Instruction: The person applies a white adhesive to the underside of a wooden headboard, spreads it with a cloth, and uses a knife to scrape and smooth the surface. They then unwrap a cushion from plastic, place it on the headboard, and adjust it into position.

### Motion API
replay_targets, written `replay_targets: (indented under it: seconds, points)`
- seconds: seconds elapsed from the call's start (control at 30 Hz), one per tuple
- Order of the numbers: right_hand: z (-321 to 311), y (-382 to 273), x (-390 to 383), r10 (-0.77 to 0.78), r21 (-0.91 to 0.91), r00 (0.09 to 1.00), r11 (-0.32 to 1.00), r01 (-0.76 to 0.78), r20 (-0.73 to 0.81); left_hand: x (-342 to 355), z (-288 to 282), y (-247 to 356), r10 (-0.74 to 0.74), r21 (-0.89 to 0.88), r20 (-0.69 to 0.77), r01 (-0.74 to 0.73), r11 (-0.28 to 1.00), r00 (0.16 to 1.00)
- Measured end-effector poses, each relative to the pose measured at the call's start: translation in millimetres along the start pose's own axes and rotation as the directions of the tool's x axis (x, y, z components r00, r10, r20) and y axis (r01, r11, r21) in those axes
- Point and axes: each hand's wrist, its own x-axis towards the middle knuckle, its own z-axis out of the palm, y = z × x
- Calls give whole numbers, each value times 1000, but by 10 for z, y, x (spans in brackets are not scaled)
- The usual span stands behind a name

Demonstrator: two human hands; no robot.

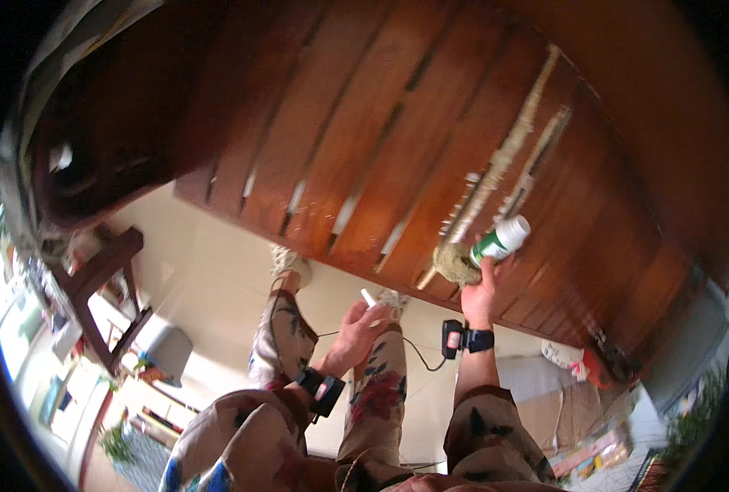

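My right hand (481,299) is closed around a green and white bottle (500,239), tilted with its white end pointing up and to the right. Just left of the bottle, a rough greenish-brown clump (456,264) lies on a slatted reddish-brown wooden surface (315,139). Beyond it a long pale, rough-edged strip (508,152) runs away across the slats, with a shorter strip (536,156) beside it. Lower and to the left, my left hand (356,334) is closed on a small white stick-like thing (369,298), whose exact kind I cannot make out.
A dark wooden stool or frame (106,283) stands at the left, with a grey bin-like container (168,353) near it. Cardboard (557,414) lies on the floor at the lower right. A black cable (422,357) hangs between the wrist devices.
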Motion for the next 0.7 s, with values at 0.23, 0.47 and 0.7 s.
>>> replay_targets:
  seconds: [0.23,0.47,0.7]
  points:
    - [88,172,-343,156,-132,983,981,-143,92,14,51,59,17,-57,-59,-20,998,998]
    - [452,383,-497,352,-700,908,708,-99,228,43,-50,64,155,118,-380,-119,986,912]
    - [916,716,-494,398,-765,894,635,-106,207,24,-93,163,180,85,-434,-159,984,883]
